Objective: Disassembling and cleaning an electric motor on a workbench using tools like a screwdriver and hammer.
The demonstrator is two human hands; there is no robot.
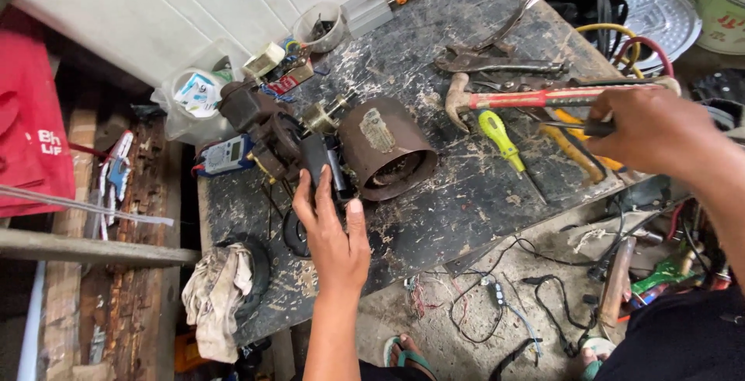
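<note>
Broadly, a dark, scarred workbench (466, 202) is seen from above, strewn with tools. Just beyond the fingertips of the left hand (332, 233) a dismantled small motor (310, 136) is laid on its side, its rusty brown cylindrical housing (386, 148) open toward the person and its black parts lying against the index finger. The left fingers are spread apart and laid flat on the bench, nothing being gripped, though the black part appears to be touched. The right hand (656, 129) is closed around a thin dark-handled tool (578, 126), presumably a screwdriver, its working end hidden. A red-handled claw hammer (535, 98) lies just past those knuckles, a yellow-green screwdriver (498, 139) between the two hands, and old pliers (489, 55) farther off. The motor would best be steadied firmly by the left hand before the tool is brought across, so that loose parts are not scattered.
</note>
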